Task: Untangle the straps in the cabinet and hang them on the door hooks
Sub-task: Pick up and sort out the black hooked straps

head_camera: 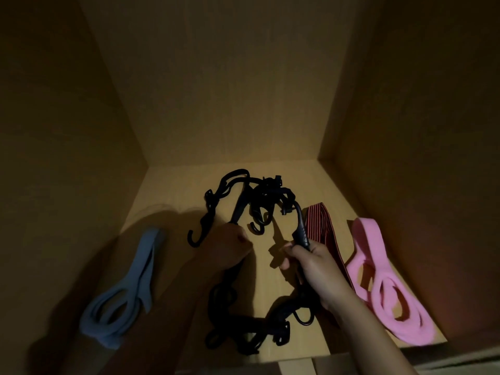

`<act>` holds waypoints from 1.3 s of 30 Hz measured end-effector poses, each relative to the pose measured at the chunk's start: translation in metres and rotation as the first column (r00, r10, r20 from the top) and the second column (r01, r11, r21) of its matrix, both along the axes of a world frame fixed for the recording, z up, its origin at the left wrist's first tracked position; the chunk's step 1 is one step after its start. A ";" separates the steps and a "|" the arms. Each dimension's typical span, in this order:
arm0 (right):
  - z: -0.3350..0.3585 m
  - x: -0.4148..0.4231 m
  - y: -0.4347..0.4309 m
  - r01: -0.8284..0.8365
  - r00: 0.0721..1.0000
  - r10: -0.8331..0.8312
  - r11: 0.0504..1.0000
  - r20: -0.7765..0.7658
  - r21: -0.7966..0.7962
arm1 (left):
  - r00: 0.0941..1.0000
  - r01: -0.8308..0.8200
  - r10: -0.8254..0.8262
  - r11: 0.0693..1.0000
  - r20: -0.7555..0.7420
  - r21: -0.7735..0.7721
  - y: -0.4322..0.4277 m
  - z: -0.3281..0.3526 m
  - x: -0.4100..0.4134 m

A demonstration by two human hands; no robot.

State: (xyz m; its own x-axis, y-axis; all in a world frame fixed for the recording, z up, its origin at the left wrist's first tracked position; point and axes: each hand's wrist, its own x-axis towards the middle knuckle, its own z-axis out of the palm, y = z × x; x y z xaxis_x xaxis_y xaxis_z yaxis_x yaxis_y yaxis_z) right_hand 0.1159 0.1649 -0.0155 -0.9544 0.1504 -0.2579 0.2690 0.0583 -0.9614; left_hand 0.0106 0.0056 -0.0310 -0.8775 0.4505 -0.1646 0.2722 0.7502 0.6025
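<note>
Contents of the cabinet floor (319, 185), dim light: four strap items, plus your two hands.

1. Tangle of black hooked cords (259, 194). It sits mid-floor, with its knot at the far end toward the back wall (230, 90). Strands run from the knot toward you, one into each hand, and gather in a second heap (243, 330) near the front edge. Three loose ends show: an outer hook (193, 238) just left of your left hand, a middle hook (257, 228) between your hands, and a near hook (304, 318) beside your right wrist.

2. Left hand (230, 246). It is in deep shadow, with its fingers curled round one black strand just below the knot. The strand passes through your fist and on to the front heap.

3. Right hand (313, 262). Your fingers are wrapped round the thick moulded end of another black cord. Its stem arches up out of your grip and back into the knot.

4. Blue strap (127, 288). It lies flat in folded loops to the left, apart from the tangle.

5. Red striped strap (323, 226). It lies just right of your right hand, partly covered by hand and forearm. You cannot tell whether it touches its neighbour.

6. Pink strap (384, 282). It lies looped at the far right, along the side wall.
</note>
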 end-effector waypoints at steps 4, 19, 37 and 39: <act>0.001 0.000 -0.004 0.044 0.999 -0.044 0.999 -0.017 -0.009 | 0.982 -0.143 0.147 0.989 -0.119 0.045 -0.003 -0.006 -0.007; 0.009 -0.006 -0.008 0.040 0.988 -0.047 0.998 -0.145 -0.051 | 0.947 -0.318 0.319 0.948 -0.036 0.034 -0.011 -0.006 -0.010; 0.032 -0.039 -0.053 -0.034 0.914 -0.013 0.994 -0.405 -0.108 | 0.965 -0.255 0.234 0.721 0.121 0.644 -0.010 0.105 0.014; 0.042 -0.044 -0.057 -0.020 0.897 -0.032 0.993 -0.441 -0.113 | 0.953 -0.234 0.303 0.776 -0.020 0.586 -0.009 0.116 0.008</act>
State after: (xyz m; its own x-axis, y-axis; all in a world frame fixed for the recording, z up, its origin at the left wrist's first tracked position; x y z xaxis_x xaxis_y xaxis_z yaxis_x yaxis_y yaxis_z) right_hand 0.0715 0.1079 0.0267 -0.9731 0.1512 0.1738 -0.1841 -0.0566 -0.9813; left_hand 0.0189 -0.0036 0.0848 -0.9734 0.1749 0.1483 0.2000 0.3312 0.9221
